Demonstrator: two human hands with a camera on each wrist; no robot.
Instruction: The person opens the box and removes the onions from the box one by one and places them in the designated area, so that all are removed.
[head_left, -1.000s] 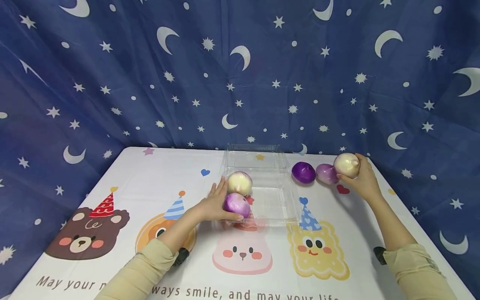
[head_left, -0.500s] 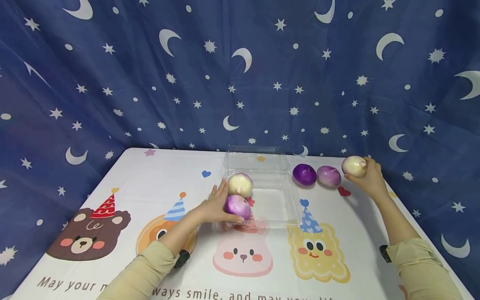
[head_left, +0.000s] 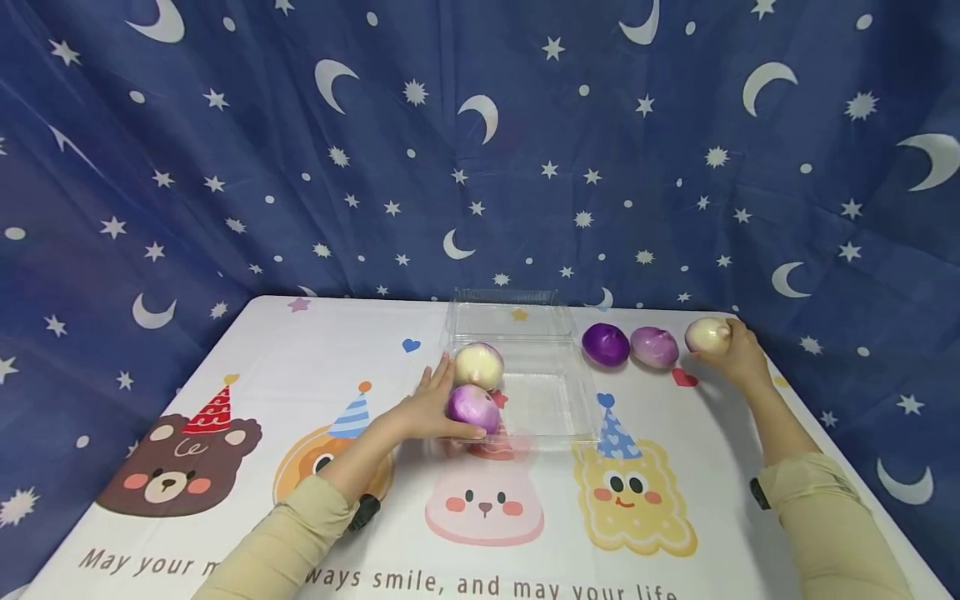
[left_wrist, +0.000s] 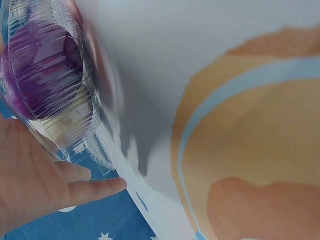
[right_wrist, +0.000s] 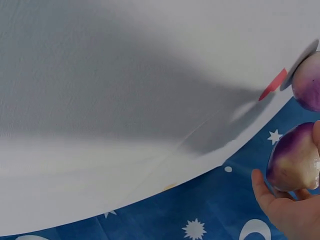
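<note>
My right hand (head_left: 741, 358) grips a white-and-purple onion (head_left: 707, 336) near the table's back right edge. In the right wrist view, fingers curve under this onion (right_wrist: 295, 160). To its left lie a dark purple onion (head_left: 606, 345) and a light purple onion (head_left: 655, 347). My left hand (head_left: 431, 408) rests against the left side of a clear plastic clamshell container (head_left: 555, 408), thumb along its front, fingers extended. Inside, a whitish onion (head_left: 479, 367) sits behind a purple-and-white onion (head_left: 474, 408). Through the ribbed wall in the left wrist view shows the purple onion (left_wrist: 42, 70).
The container's lid (head_left: 510, 319) lies folded open toward the back. A white tablecloth (head_left: 360, 333) with cartoon prints covers the table. Behind it hangs a blue curtain (head_left: 525, 242) with moons and stars.
My right hand has moved right and slightly down with the white-and-purple onion, away from the light purple one. The left hand has stayed at the container.
</note>
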